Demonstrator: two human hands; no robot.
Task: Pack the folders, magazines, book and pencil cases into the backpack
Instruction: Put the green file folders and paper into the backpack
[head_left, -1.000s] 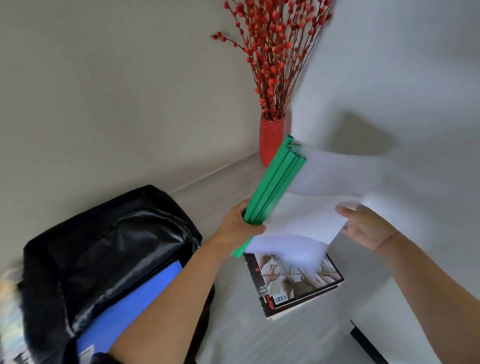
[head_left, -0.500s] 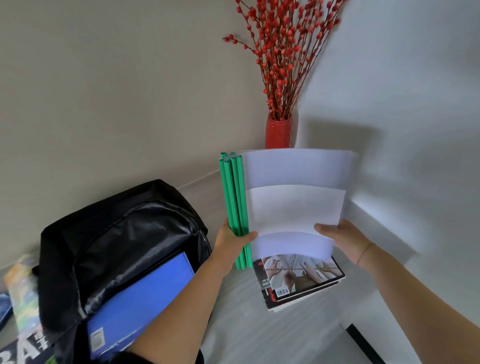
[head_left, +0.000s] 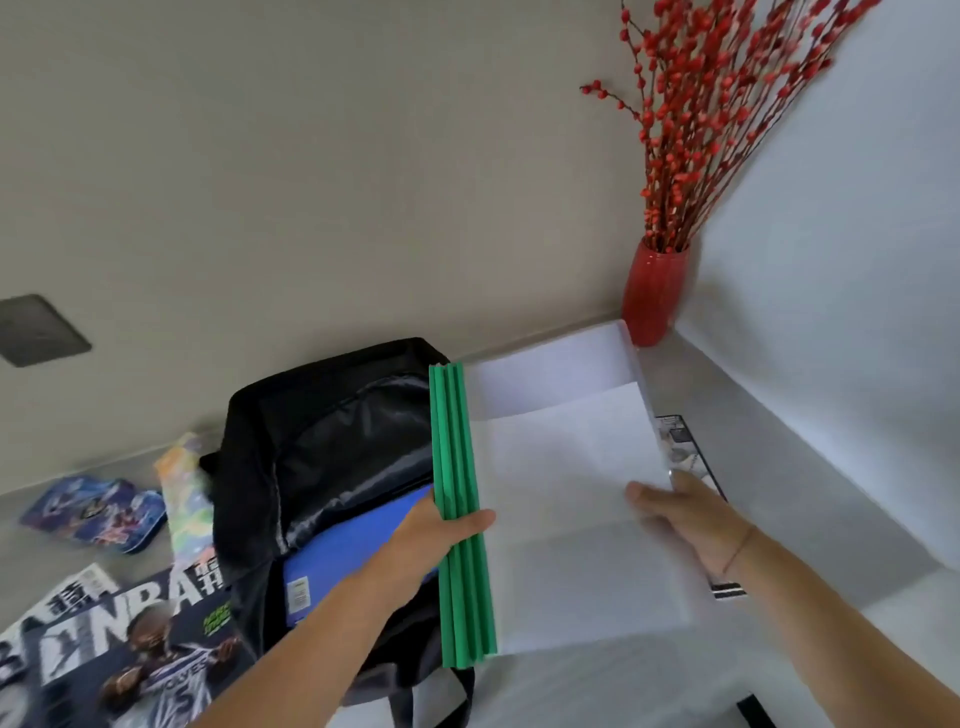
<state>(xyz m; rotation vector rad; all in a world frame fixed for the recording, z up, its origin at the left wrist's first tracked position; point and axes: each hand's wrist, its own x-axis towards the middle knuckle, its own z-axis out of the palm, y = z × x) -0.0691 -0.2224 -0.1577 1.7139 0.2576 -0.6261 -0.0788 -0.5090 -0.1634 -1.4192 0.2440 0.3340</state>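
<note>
1. Green-spined folders (head_left: 453, 441) are clamped at the spines by the left grip (head_left: 431, 535).
2. Their white edge is pinched by the right grip (head_left: 691, 525), thumb on top.
3. Just left of the left grip, the open black backpack (head_left: 322, 426) is stood, with a blue folder (head_left: 353, 551) held inside.

Left forearm (head_left: 311, 639) enters from the lower edge and runs up and to the right. Right forearm (head_left: 841, 639) enters from the lower right and runs up and to the left. Left grip (head_left: 431, 538): thumb lies across the front of the green spines of the folders (head_left: 566, 467), fingers hidden behind. Right grip (head_left: 691, 525): thumb lies flat on the front sheet at the opposite edge, fingers behind. A thin band (head_left: 737, 551) circles the right wrist.
</note>
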